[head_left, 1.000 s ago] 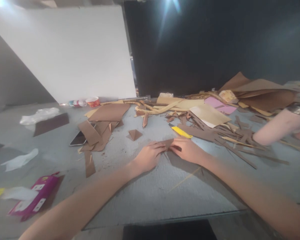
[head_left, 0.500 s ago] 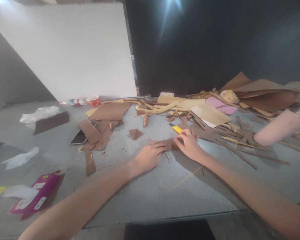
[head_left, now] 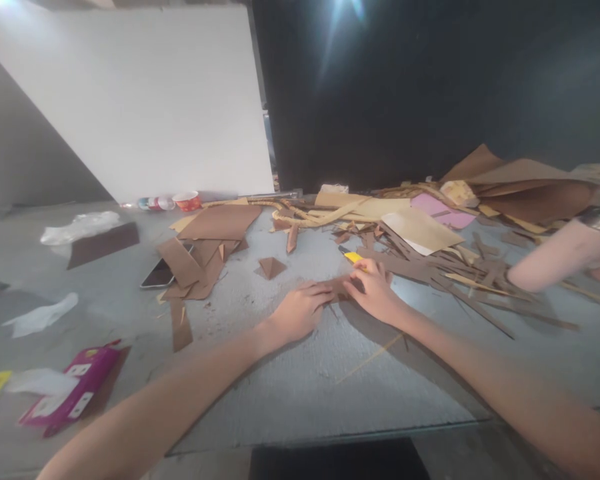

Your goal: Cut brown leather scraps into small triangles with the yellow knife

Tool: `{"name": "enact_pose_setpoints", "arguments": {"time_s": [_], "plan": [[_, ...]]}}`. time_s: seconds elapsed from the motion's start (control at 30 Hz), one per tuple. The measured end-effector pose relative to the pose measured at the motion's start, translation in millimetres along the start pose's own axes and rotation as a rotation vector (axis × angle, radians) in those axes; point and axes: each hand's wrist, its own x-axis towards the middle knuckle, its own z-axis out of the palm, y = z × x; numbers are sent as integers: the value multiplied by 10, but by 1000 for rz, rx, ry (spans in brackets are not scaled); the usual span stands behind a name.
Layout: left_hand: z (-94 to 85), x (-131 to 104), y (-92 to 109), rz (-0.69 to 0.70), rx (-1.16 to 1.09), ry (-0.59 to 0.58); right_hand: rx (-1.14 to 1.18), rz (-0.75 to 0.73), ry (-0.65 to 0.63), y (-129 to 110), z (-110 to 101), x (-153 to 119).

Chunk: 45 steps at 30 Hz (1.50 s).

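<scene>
Between my two hands lies a small brown piece (head_left: 339, 288) on the grey tabletop. My left hand (head_left: 303, 310) has its fingers together on the left end of this piece. My right hand (head_left: 375, 288) pinches the piece's right end between thumb and fingers. A yellow cutter (head_left: 353, 257) with a dark tip shows just beyond my right fingers; whether they touch it I cannot tell. To the left of the piece stands a small folded brown shape (head_left: 271, 268).
Brown strips (head_left: 490, 308) and tan sheets (head_left: 425, 233) pile up at the right, beside a pale cylindrical object (head_left: 563, 253). At the left are a phone (head_left: 157, 275), brown sheets (head_left: 220, 222), a purple packet (head_left: 87, 380) and a red cup (head_left: 187, 200).
My right hand has shifted slightly left, closer to my left hand, and less of the brown piece shows between them. My left hand has barely moved.
</scene>
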Motion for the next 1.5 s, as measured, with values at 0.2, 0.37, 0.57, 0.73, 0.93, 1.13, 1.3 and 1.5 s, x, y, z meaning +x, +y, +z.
{"name": "enact_pose_setpoints", "arguments": {"time_s": [0.2, 0.37, 0.57, 0.73, 0.93, 1.13, 1.3, 1.5], "plan": [[10, -1, -11, 7, -8, 12, 105, -59, 65, 9, -70, 40], [-9, 7, 7, 15, -17, 19, 128, -162, 46, 22, -148, 58], [-11, 6, 1, 25, -38, 8, 54, -411, -24, -113, -288, 35], [14, -7, -2, -14, -56, 37, -5, -570, -85, -168, -354, 37], [23, -28, -7, -68, -41, 38, 1, -594, -145, -134, -361, 63], [13, -12, 5, -62, -38, 30, -18, -335, -37, -70, -292, 53], [14, -5, 12, -62, -27, 33, -107, -127, 48, 70, -143, 54], [12, -1, 17, -53, -23, 47, -29, -103, -16, 81, -58, 46]]}}
